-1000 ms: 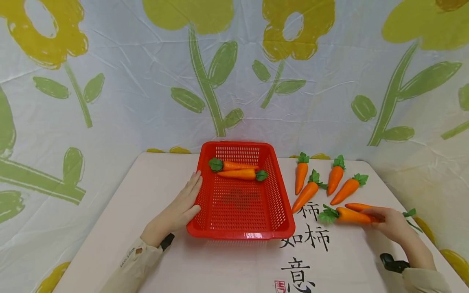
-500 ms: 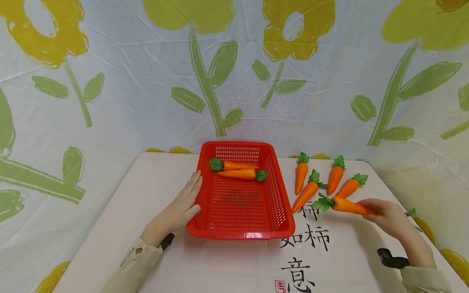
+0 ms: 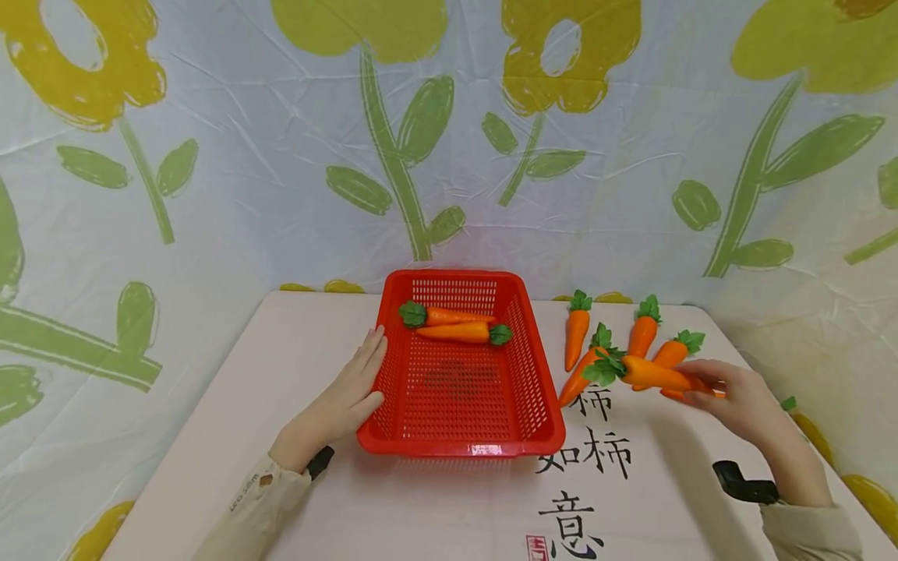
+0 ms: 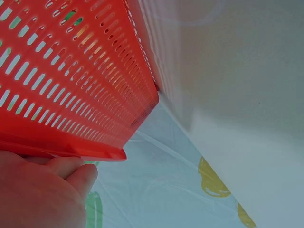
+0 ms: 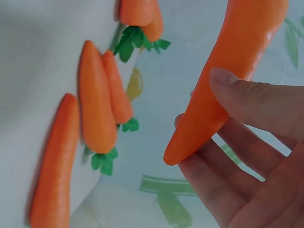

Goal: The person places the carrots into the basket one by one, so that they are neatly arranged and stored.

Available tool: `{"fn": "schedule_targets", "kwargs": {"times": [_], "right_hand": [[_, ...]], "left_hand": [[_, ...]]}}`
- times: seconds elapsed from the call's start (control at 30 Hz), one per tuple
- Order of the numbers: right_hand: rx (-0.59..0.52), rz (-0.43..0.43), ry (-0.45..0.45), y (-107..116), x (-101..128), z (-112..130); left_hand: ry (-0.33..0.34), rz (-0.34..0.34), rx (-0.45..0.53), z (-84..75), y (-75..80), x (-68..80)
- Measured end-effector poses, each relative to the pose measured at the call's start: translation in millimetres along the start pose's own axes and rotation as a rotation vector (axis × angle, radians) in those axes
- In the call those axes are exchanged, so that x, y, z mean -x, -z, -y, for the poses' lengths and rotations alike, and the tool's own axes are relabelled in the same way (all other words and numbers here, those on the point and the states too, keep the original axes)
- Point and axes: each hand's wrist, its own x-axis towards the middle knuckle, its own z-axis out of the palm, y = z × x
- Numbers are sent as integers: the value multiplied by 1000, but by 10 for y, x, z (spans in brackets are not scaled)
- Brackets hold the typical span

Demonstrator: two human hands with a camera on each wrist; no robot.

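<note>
Holding item one, the right hand [image 3: 737, 401] pinches a toy carrot [image 3: 648, 374] by its pointed end between thumb and fingers, right of centre in the head view, raised off the surface [image 3: 435, 506]; judged light, rigid, smooth and slightly slick, best gripped mid-body rather than at the narrow tip or the soft green leaf tuft. Left hand [image 3: 344, 401]: fingers straight, flat against the left wall of the red basket [image 3: 463, 448], a stiff perforated plastic tray. Basket contents, far end: two carrots [image 3: 456, 326], glossy orange, tapered. Loose carrots [image 3: 617, 343], beyond the held one: lying in a fan, leaf ends away.
</note>
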Motion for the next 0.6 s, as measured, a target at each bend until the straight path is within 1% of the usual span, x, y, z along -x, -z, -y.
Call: {"fn": "schedule_targets", "kwargs": {"times": [0.1, 0.2, 0.27, 0.37, 0.43, 0.53, 0.6], "right_hand": [[-1, -18, 26, 15, -45, 69], [-15, -14, 25, 22, -84, 144], [-51, 2, 22, 21, -114, 192], [-65, 6, 39, 16, -168, 263], [-39, 0, 75, 18, -215, 305], [28, -21, 114, 25, -283, 371], [38, -31, 138, 22, -327, 420]], "left_hand": [[-7, 2, 4, 6, -2, -1], [-14, 8, 3, 11, -2, 1], [-19, 8, 2, 9, -1, 5], [-28, 4, -2, 9, -1, 9], [-32, -5, 0, 5, -2, 10], [-36, -15, -2, 6, -4, 10], [-40, -16, -5, 3, -2, 8]]}}
